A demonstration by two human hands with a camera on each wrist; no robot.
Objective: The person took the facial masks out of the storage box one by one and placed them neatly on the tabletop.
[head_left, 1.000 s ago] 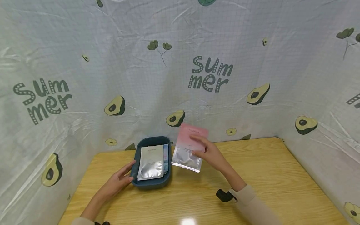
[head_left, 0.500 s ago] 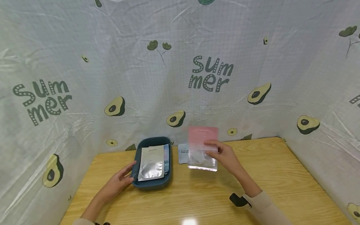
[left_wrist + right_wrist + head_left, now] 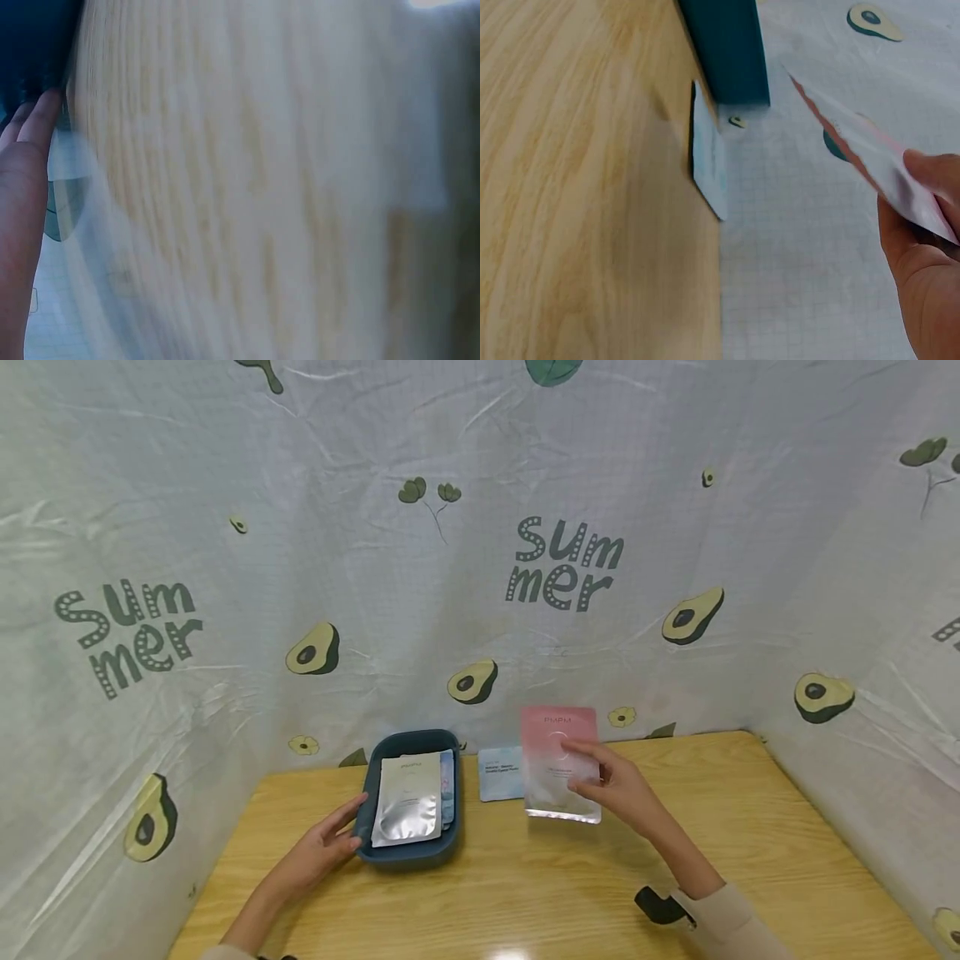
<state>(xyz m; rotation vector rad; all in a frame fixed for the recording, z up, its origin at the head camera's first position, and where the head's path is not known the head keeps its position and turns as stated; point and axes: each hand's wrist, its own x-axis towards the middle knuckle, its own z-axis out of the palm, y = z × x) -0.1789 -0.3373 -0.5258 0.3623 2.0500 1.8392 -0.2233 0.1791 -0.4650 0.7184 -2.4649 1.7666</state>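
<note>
My right hand (image 3: pixel 618 783) pinches a pink and silver sheet mask packet (image 3: pixel 546 767) by its right edge, thumb on one side and fingers on the other. The right wrist view shows this packet (image 3: pixel 870 150) raised above the table, seen nearly edge-on. Partly behind it in the head view lies a light blue packet (image 3: pixel 498 774) with small print, flat on the table. My left hand (image 3: pixel 322 852) rests with extended fingers against the left side of a dark blue bin (image 3: pixel 408 857). In the bin, a cream and silver packet (image 3: pixel 408 793) overlaps a blue packet (image 3: pixel 447 785).
The wooden table (image 3: pixel 480 902) meets a white curtain (image 3: pixel 375 577) printed with avocados and lettering along its back edge. More of the curtain hangs at the left and right sides. The bin stands close to the back edge.
My right hand has carried the pink packet to the right, away from the bin, and turned it more upright. The light blue packet behind it has come into view. My left hand stays at the bin.
</note>
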